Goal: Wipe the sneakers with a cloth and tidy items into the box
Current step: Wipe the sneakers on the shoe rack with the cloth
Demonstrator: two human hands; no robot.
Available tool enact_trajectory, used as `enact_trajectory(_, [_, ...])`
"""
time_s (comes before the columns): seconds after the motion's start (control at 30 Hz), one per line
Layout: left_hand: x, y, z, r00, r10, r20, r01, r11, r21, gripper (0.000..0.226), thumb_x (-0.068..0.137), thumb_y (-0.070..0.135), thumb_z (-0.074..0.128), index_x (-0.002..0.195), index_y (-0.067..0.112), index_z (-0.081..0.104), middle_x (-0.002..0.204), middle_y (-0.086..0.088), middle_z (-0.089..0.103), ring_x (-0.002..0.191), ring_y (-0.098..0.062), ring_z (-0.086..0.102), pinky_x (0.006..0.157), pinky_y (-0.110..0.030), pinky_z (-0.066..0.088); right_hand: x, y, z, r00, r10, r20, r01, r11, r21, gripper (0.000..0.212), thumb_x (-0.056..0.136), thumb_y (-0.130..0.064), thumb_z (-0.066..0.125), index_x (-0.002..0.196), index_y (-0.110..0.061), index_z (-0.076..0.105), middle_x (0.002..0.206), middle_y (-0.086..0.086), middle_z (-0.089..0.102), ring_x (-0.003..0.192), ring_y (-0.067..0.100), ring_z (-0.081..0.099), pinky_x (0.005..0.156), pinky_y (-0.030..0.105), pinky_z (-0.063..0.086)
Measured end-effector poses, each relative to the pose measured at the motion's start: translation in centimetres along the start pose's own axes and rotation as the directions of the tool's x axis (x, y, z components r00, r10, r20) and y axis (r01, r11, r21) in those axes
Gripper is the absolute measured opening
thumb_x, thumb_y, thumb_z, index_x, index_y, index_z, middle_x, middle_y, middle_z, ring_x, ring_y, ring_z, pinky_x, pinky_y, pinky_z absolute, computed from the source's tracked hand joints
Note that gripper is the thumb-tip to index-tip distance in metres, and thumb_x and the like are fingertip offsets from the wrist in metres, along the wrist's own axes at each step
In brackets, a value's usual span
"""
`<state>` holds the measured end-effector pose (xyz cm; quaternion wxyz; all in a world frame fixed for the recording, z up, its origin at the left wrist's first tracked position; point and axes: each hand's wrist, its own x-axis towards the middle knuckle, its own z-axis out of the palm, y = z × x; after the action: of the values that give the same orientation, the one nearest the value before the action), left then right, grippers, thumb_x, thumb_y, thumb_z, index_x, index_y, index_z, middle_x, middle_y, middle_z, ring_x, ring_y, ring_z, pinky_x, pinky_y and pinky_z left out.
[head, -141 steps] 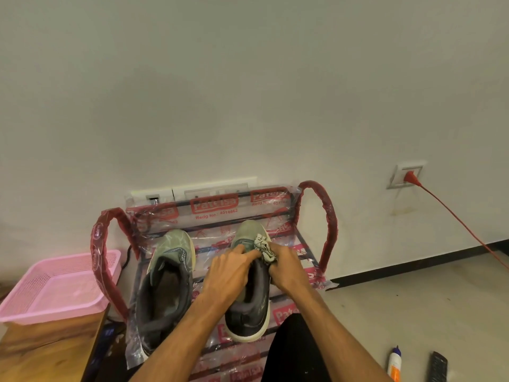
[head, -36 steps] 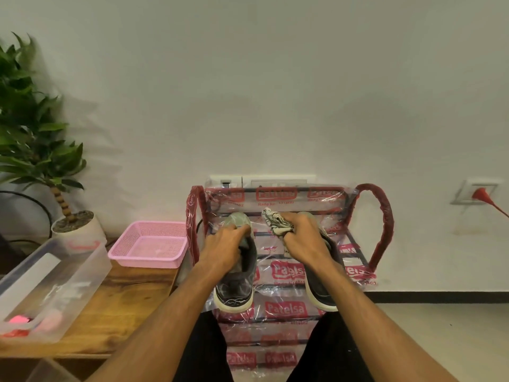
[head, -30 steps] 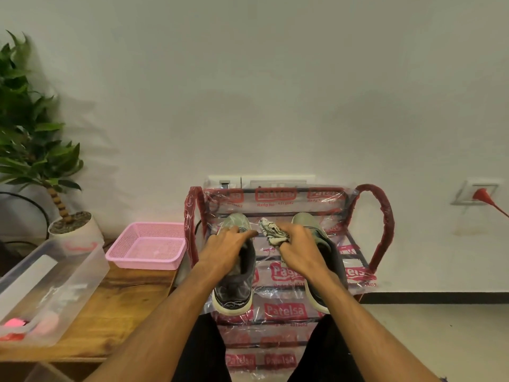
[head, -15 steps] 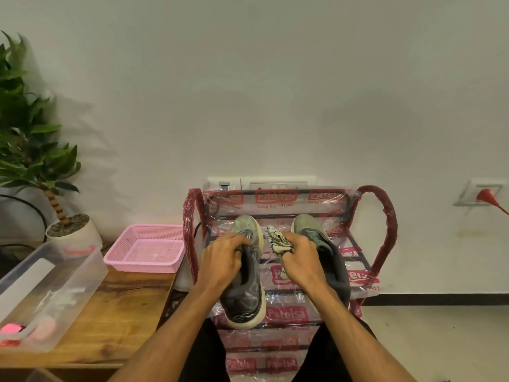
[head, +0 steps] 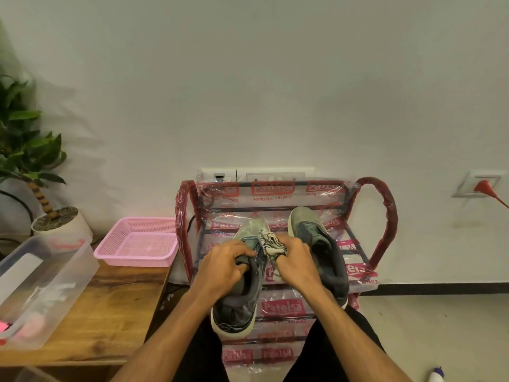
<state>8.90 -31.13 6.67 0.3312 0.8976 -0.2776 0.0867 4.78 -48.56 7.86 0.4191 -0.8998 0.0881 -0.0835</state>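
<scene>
Two grey-green sneakers lie on a plastic-wrapped red shoe rack (head: 389,216). My left hand (head: 224,264) grips the tongue and collar of the left sneaker (head: 239,304), which is tilted with its heel toward me. My right hand (head: 296,267) is closed on a bunched white patterned cloth (head: 271,242), pressed against the left sneaker's upper near the laces. The right sneaker (head: 316,244) rests beside it, partly hidden by my right hand. A clear plastic box (head: 52,282) stands on the wooden table at the left.
A pink mesh basket (head: 137,245) sits on the wooden table (head: 110,321) beside the rack. A potted plant (head: 35,186) stands at the far left. A red plug (head: 486,187) is in a wall socket at the right. A glue bottle (head: 436,377) lies on the floor, bottom right.
My left hand has pulled the left sneaker nearer and tilted it. My right hand has carried the cloth from between the shoes onto the left sneaker's upper.
</scene>
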Motion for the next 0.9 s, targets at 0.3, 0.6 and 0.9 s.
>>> enact_trajectory(0.3, [-0.6, -0.3, 0.9, 0.999, 0.020, -0.048, -0.022, 0.999, -0.031, 0.020, 0.074, 0.004, 0.075, 0.086, 0.020, 0.072, 0.089, 0.010, 0.072, 0.084, -0.007, 0.065, 0.079, -0.034, 0.054, -2.3, -0.3, 1.1, 0.972, -0.203, 0.116, 0.231, 0.918, -0.322, 0.072, 0.083, 0.007, 0.050, 0.145, -0.031, 0.045, 0.155, -0.012, 0.036, 0.140, 0.014, 0.035, 0.108, 0.031, 0.036])
enact_trajectory(0.6, [-0.6, -1.0, 1.5, 0.993, 0.077, -0.092, -0.072, 0.996, 0.053, 0.019, 0.073, 0.002, 0.074, 0.079, 0.017, 0.065, 0.083, 0.007, 0.069, 0.079, -0.013, 0.064, 0.070, -0.037, 0.054, -1.7, -0.7, 1.1, 0.981, -0.161, 0.104, 0.184, 0.942, -0.280, 0.045, 0.082, -0.001, 0.050, 0.113, -0.029, 0.066, 0.104, 0.000, 0.071, 0.097, 0.029, 0.062, 0.073, 0.036, 0.050])
enact_trajectory(0.9, [-0.6, -1.4, 1.8, 0.975, 0.189, -0.113, -0.175, 0.976, 0.127, 0.026, 0.068, 0.000, 0.077, 0.085, 0.017, 0.066, 0.089, 0.007, 0.069, 0.083, -0.012, 0.065, 0.068, -0.033, 0.056, -0.4, -1.2, 1.1, 0.956, -0.217, 0.197, 0.287, 0.829, -0.480, 0.050, 0.087, 0.002, 0.053, 0.131, -0.022, 0.056, 0.132, 0.002, 0.058, 0.122, 0.027, 0.053, 0.093, 0.038, 0.046])
